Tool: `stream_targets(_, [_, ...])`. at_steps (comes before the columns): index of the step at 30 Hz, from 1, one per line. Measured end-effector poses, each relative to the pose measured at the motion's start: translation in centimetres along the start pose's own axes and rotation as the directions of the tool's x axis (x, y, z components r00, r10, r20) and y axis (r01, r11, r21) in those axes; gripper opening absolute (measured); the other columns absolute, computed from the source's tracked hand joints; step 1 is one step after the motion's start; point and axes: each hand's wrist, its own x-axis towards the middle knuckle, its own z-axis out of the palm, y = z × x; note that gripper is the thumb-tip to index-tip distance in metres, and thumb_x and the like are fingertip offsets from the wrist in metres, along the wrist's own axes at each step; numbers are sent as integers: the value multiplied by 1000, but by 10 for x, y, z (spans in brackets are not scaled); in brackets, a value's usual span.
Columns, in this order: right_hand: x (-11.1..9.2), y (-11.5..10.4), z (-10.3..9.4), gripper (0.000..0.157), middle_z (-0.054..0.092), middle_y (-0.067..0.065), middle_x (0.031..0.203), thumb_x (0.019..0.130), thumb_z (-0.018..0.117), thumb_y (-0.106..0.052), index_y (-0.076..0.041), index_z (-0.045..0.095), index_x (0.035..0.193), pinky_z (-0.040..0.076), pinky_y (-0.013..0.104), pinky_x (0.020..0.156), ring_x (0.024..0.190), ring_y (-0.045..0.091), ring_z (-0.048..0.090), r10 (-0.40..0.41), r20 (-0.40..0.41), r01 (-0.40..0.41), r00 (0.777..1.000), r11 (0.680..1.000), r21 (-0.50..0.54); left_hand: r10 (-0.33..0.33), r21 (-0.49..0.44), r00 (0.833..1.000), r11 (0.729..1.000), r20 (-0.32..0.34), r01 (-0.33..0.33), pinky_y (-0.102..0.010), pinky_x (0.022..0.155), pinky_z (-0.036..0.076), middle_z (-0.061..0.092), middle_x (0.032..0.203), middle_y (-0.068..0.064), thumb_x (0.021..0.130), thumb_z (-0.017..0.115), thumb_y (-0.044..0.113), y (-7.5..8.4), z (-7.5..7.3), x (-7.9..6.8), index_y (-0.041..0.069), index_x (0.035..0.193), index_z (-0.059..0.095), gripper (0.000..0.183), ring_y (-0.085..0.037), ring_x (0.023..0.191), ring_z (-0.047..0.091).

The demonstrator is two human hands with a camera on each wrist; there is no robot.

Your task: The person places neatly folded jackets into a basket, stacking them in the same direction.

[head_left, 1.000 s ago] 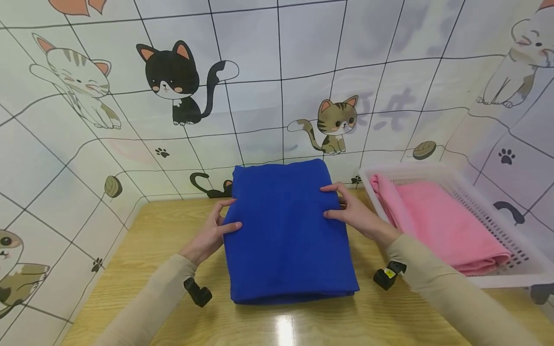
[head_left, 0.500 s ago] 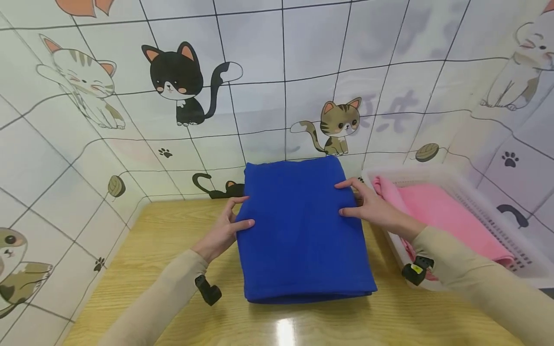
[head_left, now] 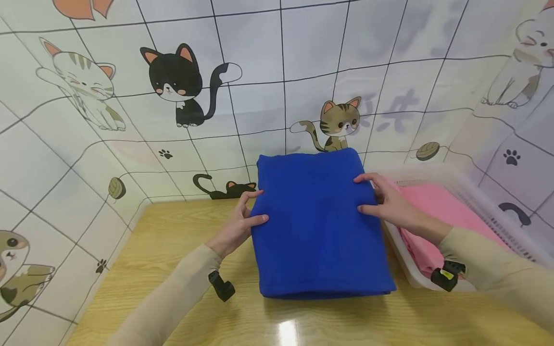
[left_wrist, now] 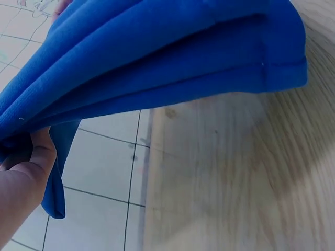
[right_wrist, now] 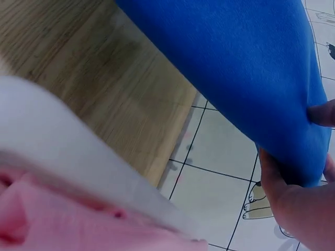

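A person's left hand (head_left: 237, 226) and right hand (head_left: 391, 204) pinch the opposite side edges of a folded blue towel (head_left: 318, 226), thumbs on top and fingers curled underneath, so each grip is clamped on the cloth. The towel is held tilted, its far end raised toward the cat-patterned wall (head_left: 277, 86) and its near end low over the wooden worktop (head_left: 173, 250); whether that near edge touches the wood cannot be told. The left wrist view shows several soft layers (left_wrist: 157, 68) sagging between the hands, which suggests a light, limp, non-slippery bundle best held at both sides, through all layers, to keep the fold together. Just to the right stands a white plastic basket (head_left: 476, 192) holding a folded pink towel (head_left: 433, 211). The fingers under the cloth are hidden, the right arm covers part of the basket, and the right wrist view is blurred up close.
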Motion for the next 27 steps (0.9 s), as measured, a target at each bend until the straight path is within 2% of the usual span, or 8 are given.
stream_targets(5, [-8,-1,-11,57,26,35,145,93,62,-8,-16,30,140,33,67,94,128,52,33,21,-12,-21,1000,999,29,4,-30,1000,1000,29,-3,-49,100,41,39,139,-29,91,57,-4,4,12,7,20,146,26,67,-36,131,41])
stream_targets(8, [-12,-3,-18,57,28,36,142,94,60,-7,-18,30,141,34,67,92,126,52,35,11,-40,-10,999,1000,26,19,-36,999,999,45,-18,-48,100,41,39,140,-28,92,57,-3,7,20,12,20,146,25,67,-35,131,42])
stream_targets(13, [-15,-5,-29,58,32,37,140,94,60,-9,-20,31,143,34,69,92,125,53,36,10,-98,-13,995,1000,-23,66,-44,997,997,50,-63,-48,100,41,45,136,-28,92,56,-3,13,30,20,20,146,28,65,-36,126,47])
stream_targets(18, [-23,-5,-43,59,30,39,141,94,59,-7,-21,31,145,32,71,91,125,55,34,16,-140,-26,990,997,-69,62,-74,995,996,84,-56,-45,101,41,47,134,-27,92,57,-2,16,45,26,23,146,28,66,-33,124,49])
stream_targets(24, [-31,-4,-65,61,28,41,140,95,57,-6,-26,30,147,33,72,87,123,57,34,5,-172,-25,985,993,-113,109,-171,987,981,116,-89,-45,103,38,45,134,-27,92,55,-2,22,68,35,21,146,30,64,-33,122,50])
stream_targets(25, [-33,-3,-70,62,27,41,140,96,56,-6,-27,30,147,34,71,86,122,57,34,1,-173,-23,985,992,-124,118,-190,986,977,121,-93,-44,102,38,46,133,-26,92,54,-1,23,72,37,21,146,30,63,-32,121,51])
stream_targets(27, [-35,1,-79,62,28,40,140,96,56,-5,-28,30,148,43,58,85,120,55,35,-17,-180,-11,984,988,-151,129,-231,983,968,130,-97,-42,100,40,49,128,-24,91,53,1,24,80,41,20,146,31,62,-28,115,53])
